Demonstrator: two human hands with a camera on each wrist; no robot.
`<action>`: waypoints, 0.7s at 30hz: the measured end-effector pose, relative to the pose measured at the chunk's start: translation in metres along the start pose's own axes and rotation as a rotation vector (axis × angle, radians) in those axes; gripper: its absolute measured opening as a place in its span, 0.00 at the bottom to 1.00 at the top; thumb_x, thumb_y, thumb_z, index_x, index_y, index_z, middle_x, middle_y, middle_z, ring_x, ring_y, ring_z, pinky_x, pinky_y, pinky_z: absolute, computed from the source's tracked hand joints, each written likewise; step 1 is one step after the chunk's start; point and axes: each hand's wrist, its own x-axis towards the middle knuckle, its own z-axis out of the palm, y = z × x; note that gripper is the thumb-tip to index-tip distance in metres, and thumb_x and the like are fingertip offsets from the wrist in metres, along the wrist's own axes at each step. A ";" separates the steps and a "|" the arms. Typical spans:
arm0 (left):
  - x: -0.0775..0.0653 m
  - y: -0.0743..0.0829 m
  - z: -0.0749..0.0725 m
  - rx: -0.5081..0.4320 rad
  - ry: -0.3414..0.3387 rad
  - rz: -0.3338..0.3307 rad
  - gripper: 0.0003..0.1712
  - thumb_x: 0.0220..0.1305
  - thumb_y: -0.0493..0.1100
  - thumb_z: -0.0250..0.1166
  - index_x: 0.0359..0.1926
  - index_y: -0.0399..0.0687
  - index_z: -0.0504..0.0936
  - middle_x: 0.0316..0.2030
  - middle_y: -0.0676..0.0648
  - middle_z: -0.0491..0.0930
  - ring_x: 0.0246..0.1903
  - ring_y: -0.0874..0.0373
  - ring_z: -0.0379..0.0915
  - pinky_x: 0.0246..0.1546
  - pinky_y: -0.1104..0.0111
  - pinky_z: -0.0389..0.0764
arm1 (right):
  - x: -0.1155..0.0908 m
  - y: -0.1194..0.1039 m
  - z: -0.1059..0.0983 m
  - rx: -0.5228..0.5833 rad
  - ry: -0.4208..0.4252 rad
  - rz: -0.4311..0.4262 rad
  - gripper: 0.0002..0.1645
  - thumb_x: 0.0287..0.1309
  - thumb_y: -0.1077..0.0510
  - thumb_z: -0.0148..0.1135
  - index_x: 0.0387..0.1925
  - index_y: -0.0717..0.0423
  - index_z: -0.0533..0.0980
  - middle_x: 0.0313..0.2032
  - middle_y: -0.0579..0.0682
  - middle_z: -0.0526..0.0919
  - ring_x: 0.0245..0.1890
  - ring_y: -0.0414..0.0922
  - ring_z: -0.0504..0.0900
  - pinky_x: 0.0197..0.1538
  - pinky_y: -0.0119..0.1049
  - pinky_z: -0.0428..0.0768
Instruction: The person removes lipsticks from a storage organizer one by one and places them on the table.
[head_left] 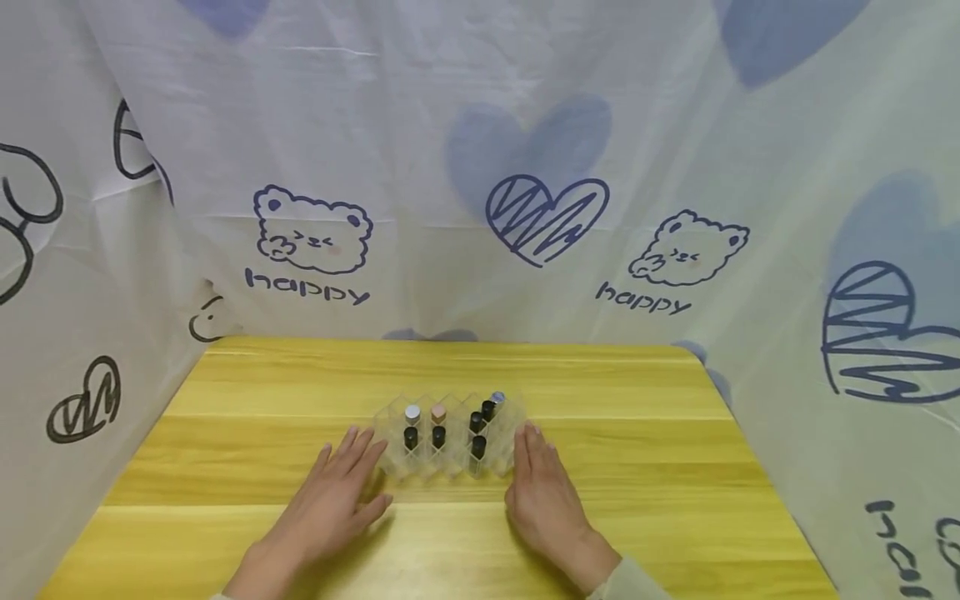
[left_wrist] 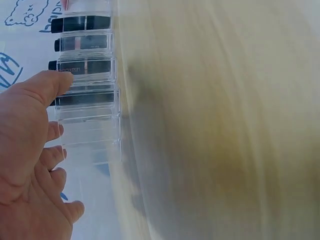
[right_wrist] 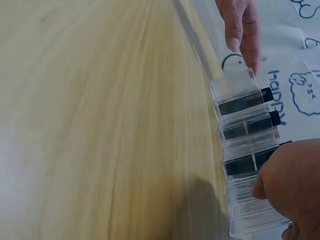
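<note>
A clear plastic lipstick organizer [head_left: 453, 467] with diamond-shaped slots stands on the table between the two hands. Several lipsticks are upright in it: black ones [head_left: 477, 448], one with a white cap [head_left: 412, 414], one with a pinkish cap [head_left: 438, 412] and one with a silvery cap [head_left: 498, 399]. At its left end is my left hand [head_left: 333, 500], fingers extended, fingertips by the side wall. My right hand [head_left: 546, 504] lies along the right end with fingers straight and together, seemingly touching it. Neither hand grips anything. Part of the right fingers is hidden in the right wrist view.
The yellow wood-grain table [head_left: 637, 433] extends around the organizer on all sides. Behind it and at both sides hangs a white cloth [head_left: 420, 167] printed with hearts, bears and lettering.
</note>
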 end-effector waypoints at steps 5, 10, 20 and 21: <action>-0.005 0.000 0.002 0.046 0.015 -0.026 0.45 0.70 0.62 0.69 0.78 0.45 0.68 0.79 0.35 0.62 0.80 0.36 0.52 0.76 0.30 0.52 | -0.002 -0.002 0.000 -0.058 -0.044 -0.027 0.38 0.71 0.56 0.56 0.73 0.77 0.64 0.73 0.74 0.67 0.75 0.66 0.69 0.75 0.61 0.70; -0.007 0.001 0.004 0.064 0.020 -0.049 0.46 0.71 0.64 0.67 0.79 0.45 0.67 0.80 0.36 0.60 0.81 0.37 0.50 0.77 0.29 0.49 | -0.001 -0.003 -0.001 -0.069 -0.136 0.006 0.45 0.75 0.43 0.56 0.76 0.73 0.61 0.77 0.70 0.62 0.79 0.64 0.61 0.80 0.62 0.61; 0.009 0.002 0.003 0.103 0.088 -0.096 0.58 0.69 0.69 0.66 0.81 0.33 0.57 0.82 0.32 0.51 0.82 0.34 0.45 0.78 0.29 0.44 | -0.001 -0.003 0.001 -0.069 -0.143 0.003 0.47 0.75 0.40 0.57 0.77 0.73 0.61 0.77 0.70 0.62 0.80 0.65 0.60 0.81 0.63 0.59; 0.012 0.002 0.003 0.104 0.080 -0.105 0.59 0.69 0.70 0.65 0.81 0.32 0.56 0.82 0.31 0.49 0.82 0.34 0.42 0.78 0.29 0.43 | -0.001 -0.003 0.001 -0.069 -0.141 0.001 0.47 0.75 0.40 0.57 0.77 0.72 0.61 0.77 0.70 0.62 0.80 0.64 0.61 0.80 0.63 0.59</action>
